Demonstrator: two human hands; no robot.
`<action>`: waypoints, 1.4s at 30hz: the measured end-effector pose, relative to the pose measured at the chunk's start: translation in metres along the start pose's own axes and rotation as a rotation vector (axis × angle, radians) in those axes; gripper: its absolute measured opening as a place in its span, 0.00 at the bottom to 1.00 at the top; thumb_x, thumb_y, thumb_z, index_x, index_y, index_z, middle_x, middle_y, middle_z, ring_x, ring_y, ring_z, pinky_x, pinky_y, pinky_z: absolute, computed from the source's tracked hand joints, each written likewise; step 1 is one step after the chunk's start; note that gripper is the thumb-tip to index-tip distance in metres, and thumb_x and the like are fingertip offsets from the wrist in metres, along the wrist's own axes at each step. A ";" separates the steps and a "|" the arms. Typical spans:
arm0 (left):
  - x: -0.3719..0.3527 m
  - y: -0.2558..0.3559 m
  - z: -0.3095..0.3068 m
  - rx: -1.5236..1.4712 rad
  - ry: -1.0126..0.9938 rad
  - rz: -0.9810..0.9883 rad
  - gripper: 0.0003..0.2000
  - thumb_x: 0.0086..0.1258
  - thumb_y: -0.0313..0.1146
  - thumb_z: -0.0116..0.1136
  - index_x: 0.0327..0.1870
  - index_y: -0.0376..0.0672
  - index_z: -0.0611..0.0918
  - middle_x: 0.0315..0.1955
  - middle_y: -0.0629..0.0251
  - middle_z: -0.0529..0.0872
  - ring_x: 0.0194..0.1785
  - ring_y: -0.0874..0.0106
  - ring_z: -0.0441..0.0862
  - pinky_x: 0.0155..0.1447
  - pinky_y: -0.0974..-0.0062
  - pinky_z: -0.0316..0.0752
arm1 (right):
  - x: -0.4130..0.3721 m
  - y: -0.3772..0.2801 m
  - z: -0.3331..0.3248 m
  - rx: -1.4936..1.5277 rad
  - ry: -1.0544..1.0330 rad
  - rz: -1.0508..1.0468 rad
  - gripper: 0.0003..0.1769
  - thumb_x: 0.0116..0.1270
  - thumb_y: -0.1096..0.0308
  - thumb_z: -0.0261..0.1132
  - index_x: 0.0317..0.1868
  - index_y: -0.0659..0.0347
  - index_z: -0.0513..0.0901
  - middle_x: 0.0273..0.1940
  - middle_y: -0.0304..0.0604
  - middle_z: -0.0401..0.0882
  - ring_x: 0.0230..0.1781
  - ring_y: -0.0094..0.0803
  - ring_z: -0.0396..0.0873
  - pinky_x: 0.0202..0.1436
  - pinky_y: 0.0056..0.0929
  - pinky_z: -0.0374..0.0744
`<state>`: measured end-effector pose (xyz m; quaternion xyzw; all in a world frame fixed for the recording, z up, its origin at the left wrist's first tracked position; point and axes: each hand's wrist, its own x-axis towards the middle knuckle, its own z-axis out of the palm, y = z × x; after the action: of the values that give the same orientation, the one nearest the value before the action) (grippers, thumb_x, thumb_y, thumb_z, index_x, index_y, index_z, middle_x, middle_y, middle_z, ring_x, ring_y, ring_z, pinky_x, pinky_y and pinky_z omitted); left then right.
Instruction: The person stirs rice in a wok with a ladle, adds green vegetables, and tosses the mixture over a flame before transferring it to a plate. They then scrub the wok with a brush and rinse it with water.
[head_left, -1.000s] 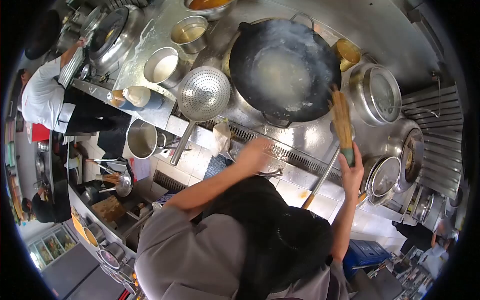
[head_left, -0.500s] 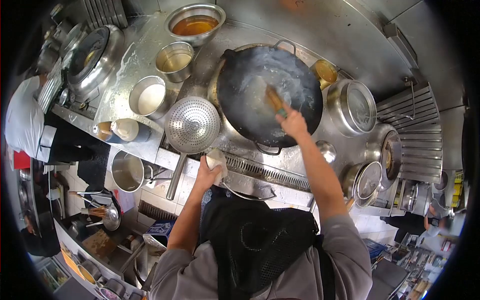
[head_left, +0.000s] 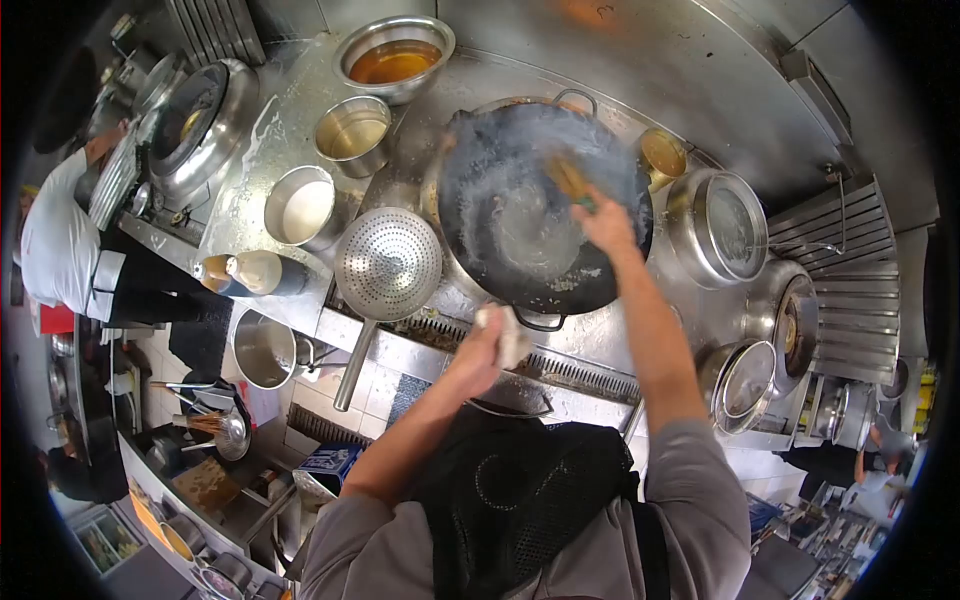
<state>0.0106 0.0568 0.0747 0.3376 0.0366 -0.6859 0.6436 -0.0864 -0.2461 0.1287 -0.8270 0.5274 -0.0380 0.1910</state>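
A large black wok (head_left: 480,215) sits on the stove, with steam and pale liquid inside it. My right hand (head_left: 607,226) is closed round the green-bound handle of a bamboo wok brush (head_left: 567,178), whose bristles are over the wok's inside, partly blurred by steam. Lower down, my left hand (head_left: 477,357) grips a folded whitish cloth (head_left: 513,340) just in front of the wok's near handle (head_left: 538,322). Left of the wok lies a perforated strainer (head_left: 388,262), its long handle pointing toward me over the counter edge.
Metal pots (head_left: 301,204) and a bowl of amber liquid (head_left: 395,64) stand on the left counter, near squeeze bottles (head_left: 262,272). Lidded pots (head_left: 718,228) line the right side. A tall pot (head_left: 265,347) is below the counter edge. Another person (head_left: 65,235) stands at far left.
My left hand has moved right with the cloth, from beside the strainer handle to near the wok's front handle. The brush has shifted slightly up and right inside the wok.
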 end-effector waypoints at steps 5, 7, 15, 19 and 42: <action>0.074 -0.046 0.009 0.356 0.295 0.170 0.09 0.74 0.31 0.56 0.49 0.36 0.75 0.38 0.63 0.80 0.37 0.71 0.81 0.41 0.68 0.81 | -0.039 -0.052 0.055 0.302 -0.195 0.031 0.38 0.65 0.46 0.64 0.72 0.53 0.70 0.55 0.62 0.81 0.58 0.55 0.79 0.64 0.44 0.76; 0.073 -0.048 0.012 0.414 0.338 0.238 0.08 0.72 0.28 0.56 0.46 0.35 0.76 0.37 0.63 0.81 0.36 0.71 0.81 0.39 0.70 0.80 | -0.073 -0.052 0.029 0.339 -0.301 0.021 0.39 0.65 0.46 0.64 0.71 0.56 0.70 0.57 0.62 0.80 0.60 0.55 0.78 0.65 0.44 0.75; 0.047 -0.009 0.016 0.381 0.390 0.358 0.19 0.71 0.28 0.56 0.59 0.32 0.70 0.46 0.59 0.81 0.45 0.69 0.82 0.48 0.70 0.79 | -0.123 0.046 -0.111 -0.349 -0.560 -0.146 0.35 0.59 0.51 0.70 0.68 0.44 0.76 0.56 0.55 0.82 0.57 0.50 0.80 0.62 0.42 0.77; 0.036 -0.002 0.013 0.188 0.221 0.299 0.18 0.74 0.29 0.56 0.60 0.32 0.71 0.49 0.58 0.81 0.49 0.69 0.81 0.51 0.70 0.78 | -0.097 0.067 -0.128 -0.344 -0.609 -0.212 0.36 0.59 0.50 0.70 0.68 0.47 0.76 0.54 0.55 0.83 0.55 0.51 0.81 0.61 0.43 0.77; 0.031 0.005 0.013 0.380 0.289 0.381 0.19 0.76 0.37 0.57 0.60 0.32 0.72 0.47 0.59 0.82 0.47 0.72 0.81 0.48 0.73 0.78 | -0.102 -0.003 0.009 0.115 -0.479 -0.381 0.39 0.61 0.50 0.72 0.72 0.52 0.72 0.49 0.51 0.84 0.38 0.33 0.84 0.39 0.33 0.83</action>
<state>0.0112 0.0230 0.0702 0.5469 -0.0652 -0.4922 0.6741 -0.1263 -0.1519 0.1357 -0.8843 0.2998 0.0930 0.3457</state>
